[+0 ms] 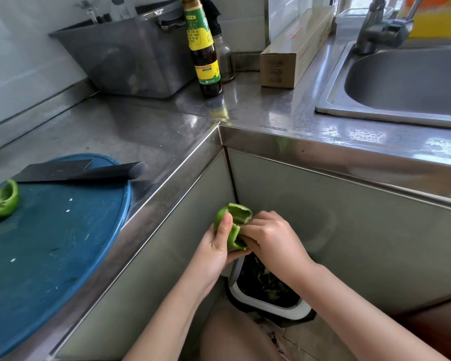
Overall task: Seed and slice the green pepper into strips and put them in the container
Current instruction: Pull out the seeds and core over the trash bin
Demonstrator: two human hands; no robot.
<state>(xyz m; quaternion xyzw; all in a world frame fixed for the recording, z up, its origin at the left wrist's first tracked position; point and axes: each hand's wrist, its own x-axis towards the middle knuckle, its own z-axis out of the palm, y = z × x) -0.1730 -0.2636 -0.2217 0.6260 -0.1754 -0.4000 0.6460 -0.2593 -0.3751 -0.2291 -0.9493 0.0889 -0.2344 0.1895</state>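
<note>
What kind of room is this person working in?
Most likely a kitchen: a steel sink with a tap, a blue cutting board with a cleaver, and a sauce bottle on the counter.

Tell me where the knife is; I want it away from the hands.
The knife lies flat at the far edge of the blue cutting board, on the left of the head view, well clear of both hands.

up left of the hands, the counter [151, 131] is shiny brushed metal, wet-looking near the steel sink [331, 100]. the blue board [63, 243] looks like scratched matt plastic. glossy glass bottle [206, 71]; plain cardboard box [279, 71]; glossy pepper skin [220, 216].
</note>
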